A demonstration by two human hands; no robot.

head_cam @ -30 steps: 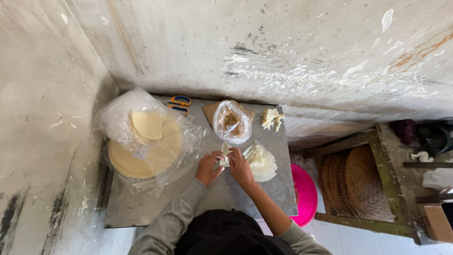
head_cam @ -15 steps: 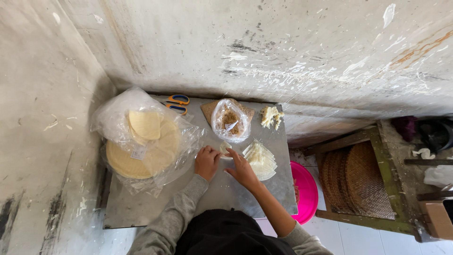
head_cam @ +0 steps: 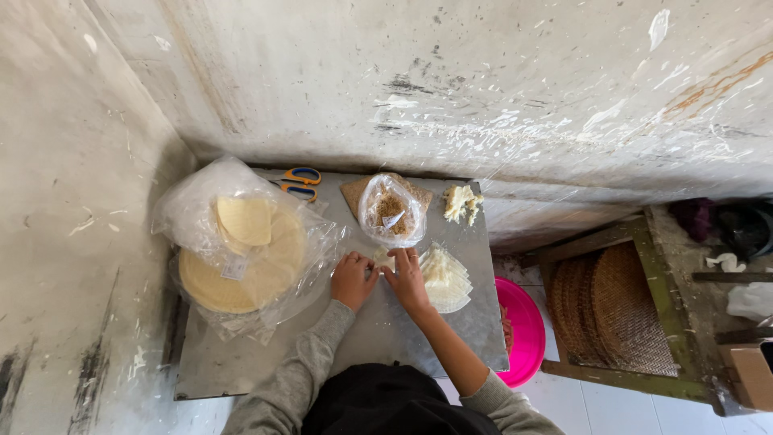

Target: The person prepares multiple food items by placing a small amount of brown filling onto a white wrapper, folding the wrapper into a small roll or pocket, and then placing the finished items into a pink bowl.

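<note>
On the grey metal tabletop, the left hand and right hand are pinching a small pale wrapper piece between their fingertips, just beside the fanned stack of pale triangular wrappers and below the clear plastic bag of brown filling

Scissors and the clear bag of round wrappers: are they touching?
Cannot tell. In the head view, the orange-handled scissors lie right at the upper edge of the clear bag of round wrappers, but crinkled plastic there hides whether any gap remains.
</note>
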